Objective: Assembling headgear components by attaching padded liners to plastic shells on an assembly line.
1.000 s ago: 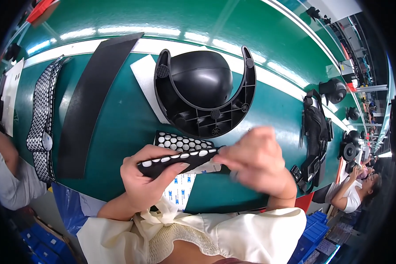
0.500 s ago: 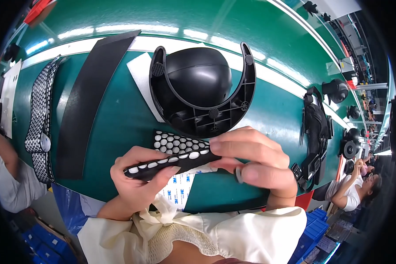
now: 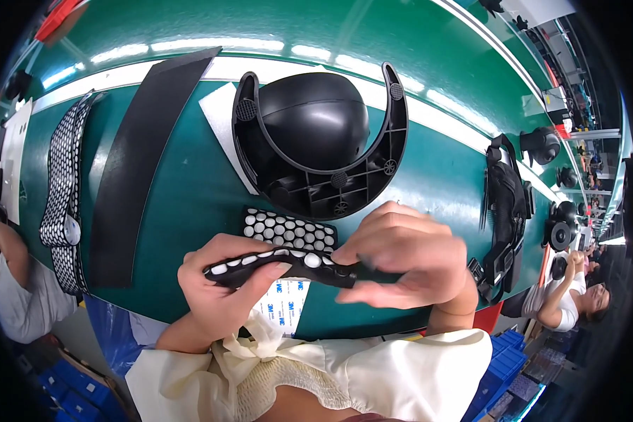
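My left hand (image 3: 221, 281) is closed around one end of a black strip (image 3: 337, 276) with a row of round white dots. The strip is tilted, with its dotted face turned up and away. At its right end is my right hand (image 3: 418, 260), blurred a little, with thumb and fingers apart around the strip's tip. The index fingertip is close to a white dot there; contact is unclear. Just beyond the strip lies a black pad (image 3: 288, 228) covered in white dots. Farther off rests a black plastic shell (image 3: 320, 126) with a ribbed, crescent-shaped rim.
A long black strip (image 3: 141, 162) and a folded dotted strip (image 3: 63, 183) lie at left. Printed white backing paper (image 3: 285, 306) is near my body. Black strap gear (image 3: 503, 211) sits at right on the green table (image 3: 183, 211). Other people are at both sides.
My right hand has drawn back to the right and its fingers have parted from the strip. The strip's right end now shows, slightly lower. More of the dotted pad is visible.
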`<state>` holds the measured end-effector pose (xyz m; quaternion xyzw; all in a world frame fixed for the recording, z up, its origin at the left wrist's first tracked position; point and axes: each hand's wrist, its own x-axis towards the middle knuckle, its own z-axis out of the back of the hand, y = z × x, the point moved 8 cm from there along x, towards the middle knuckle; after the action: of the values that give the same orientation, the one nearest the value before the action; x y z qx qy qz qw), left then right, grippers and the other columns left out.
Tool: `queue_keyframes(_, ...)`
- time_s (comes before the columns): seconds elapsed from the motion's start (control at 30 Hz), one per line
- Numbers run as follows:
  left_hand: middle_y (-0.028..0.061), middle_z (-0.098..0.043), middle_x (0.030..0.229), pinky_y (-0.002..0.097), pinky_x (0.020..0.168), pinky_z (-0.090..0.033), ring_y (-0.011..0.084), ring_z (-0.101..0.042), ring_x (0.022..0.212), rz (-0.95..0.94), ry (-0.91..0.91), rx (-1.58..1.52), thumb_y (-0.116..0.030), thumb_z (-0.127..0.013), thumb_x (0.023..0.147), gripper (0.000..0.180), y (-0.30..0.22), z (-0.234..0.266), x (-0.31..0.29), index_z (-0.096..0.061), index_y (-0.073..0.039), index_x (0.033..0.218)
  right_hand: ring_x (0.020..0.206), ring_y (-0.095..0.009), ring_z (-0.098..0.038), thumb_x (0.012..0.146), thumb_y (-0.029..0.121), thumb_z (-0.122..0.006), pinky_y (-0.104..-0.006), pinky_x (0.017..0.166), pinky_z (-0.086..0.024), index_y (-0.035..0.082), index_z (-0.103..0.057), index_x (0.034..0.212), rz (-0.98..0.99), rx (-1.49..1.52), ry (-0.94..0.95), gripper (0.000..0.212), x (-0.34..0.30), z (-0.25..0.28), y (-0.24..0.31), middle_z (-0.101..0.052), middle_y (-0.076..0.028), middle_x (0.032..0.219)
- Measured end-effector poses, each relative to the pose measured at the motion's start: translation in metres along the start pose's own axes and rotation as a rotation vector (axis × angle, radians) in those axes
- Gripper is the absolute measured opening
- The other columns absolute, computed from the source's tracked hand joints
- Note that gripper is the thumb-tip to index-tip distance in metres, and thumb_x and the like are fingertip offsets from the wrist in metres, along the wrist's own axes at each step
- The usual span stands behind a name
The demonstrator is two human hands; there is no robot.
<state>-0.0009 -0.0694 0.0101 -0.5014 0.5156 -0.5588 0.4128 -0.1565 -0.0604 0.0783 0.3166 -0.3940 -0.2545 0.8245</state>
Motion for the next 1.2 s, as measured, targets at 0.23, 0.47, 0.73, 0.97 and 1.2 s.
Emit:
queue_keyframes(0.23,0.0107,-0.063,0.071,0.0196,0.053,-0.046,0.0124,-0.061,0.059,-0.086,0.117,0.216,0.003,-0.070,0.063,0.019,-0.007,-0.013,-0.001,-0.060,0.002,0.079,0.077,-0.018,-0.059,0.061,-0.004,-0.072,-0.0275,0.073,-0.045,-0.002,-0.042,0.093,-0.494,0.243,-0.080,0.044,-0.011,0.002,-0.028,-0.055,-0.009,0.084)
queue_keyframes(0.47,0.0112,-0.063,0.070,0.0216,0.051,-0.047,0.0151,-0.062,0.058,-0.136,0.139,0.246,0.003,-0.072,0.062,0.021,-0.009,-0.014,-0.003,-0.061,0.002,0.080,0.075,-0.019,-0.062,0.068,-0.004,-0.063,-0.0274,0.074,-0.047,-0.001,-0.044,0.100,-0.541,0.152,-0.055,0.037,-0.017,0.003,-0.026,-0.060,-0.010,0.085)
queue_keyframes(0.73,0.0106,-0.061,0.068,0.0252,0.055,-0.046,0.0164,-0.060,0.059,-0.025,-0.007,0.256,0.004,-0.070,0.059,0.019,0.001,-0.006,0.005,-0.059,0.002,0.074,0.076,-0.021,-0.063,0.068,0.000,-0.067,-0.0271,0.069,-0.049,-0.002,-0.048,0.092,-0.484,-0.072,-0.048,0.031,-0.013,0.007,-0.024,-0.061,-0.010,0.088)
queue_keyframes(0.97,0.0160,-0.058,0.077,0.0309,0.063,-0.045,0.0225,-0.055,0.069,0.034,-0.056,0.553,-0.016,-0.060,0.079,0.024,-0.012,-0.004,-0.014,-0.052,0.007,0.080,0.058,-0.032,-0.054,0.071,-0.003,-0.052,-0.0383,0.051,-0.039,0.001,-0.035,0.091,-0.217,0.325,-0.011,0.027,-0.009,0.007,-0.010,-0.051,-0.014,0.060)
queue_keyframes(1.2,0.0155,-0.058,0.080,0.0315,0.068,-0.045,0.0234,-0.054,0.072,0.080,-0.138,0.523,-0.011,-0.065,0.074,0.025,-0.004,-0.006,-0.014,-0.054,0.008,0.085,0.055,-0.033,-0.055,0.075,0.003,-0.052,-0.0401,0.048,-0.040,-0.001,-0.037,0.092,-0.210,0.019,0.047,0.023,-0.025,0.002,0.001,-0.053,-0.016,0.058)
